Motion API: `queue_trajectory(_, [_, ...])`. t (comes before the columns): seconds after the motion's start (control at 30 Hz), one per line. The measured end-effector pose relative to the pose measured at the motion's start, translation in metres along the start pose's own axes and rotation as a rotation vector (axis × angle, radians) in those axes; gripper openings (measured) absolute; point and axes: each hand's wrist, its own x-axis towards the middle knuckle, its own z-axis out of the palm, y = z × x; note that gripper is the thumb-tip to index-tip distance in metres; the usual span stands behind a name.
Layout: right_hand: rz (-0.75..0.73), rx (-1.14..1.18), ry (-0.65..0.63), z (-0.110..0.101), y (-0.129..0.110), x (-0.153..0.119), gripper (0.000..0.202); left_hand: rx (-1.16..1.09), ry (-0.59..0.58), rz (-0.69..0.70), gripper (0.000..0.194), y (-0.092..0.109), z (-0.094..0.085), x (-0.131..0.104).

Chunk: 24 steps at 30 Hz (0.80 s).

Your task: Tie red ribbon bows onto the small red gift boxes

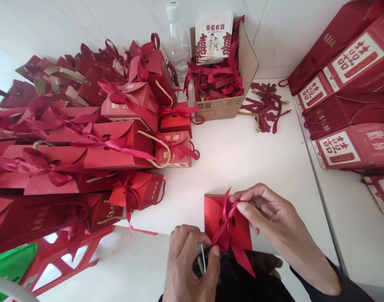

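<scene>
Red gift box (212,205): nearer me than the cardboard carton (212,110), well apart from it.
Ribbon (227,228): bowed over the box, one tail past its near edge.
Left hand (190,256): I pinch the ribbon's left side between thumb and forefinger.
Right hand (270,218): my thumb and forefinger pinch its upper right part.
Loose straps (267,105): just right of the carton.

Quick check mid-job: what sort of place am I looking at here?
Probably a small gift-packing workspace, perhaps for weddings: rows of ribbon-tied red boxes, a cardboard carton holding loose ribbons, and a stack of cards picturing a couple.
</scene>
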Motion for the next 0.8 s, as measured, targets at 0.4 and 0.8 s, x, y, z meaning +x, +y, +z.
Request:
queue_trajectory(0.4, [-0.006, 0.110, -0.010, -0.001, 0.005, 0.002, 0.030, -0.187, 0.097, -0.165, 0.006, 0.018, 0.012, 0.010])
queue_trajectory(0.8, [0.016, 0.156, 0.041, 0.000, 0.005, 0.005, 0.032, -0.265, 0.087, -0.259, 0.010, 0.011, 0.009, 0.009])
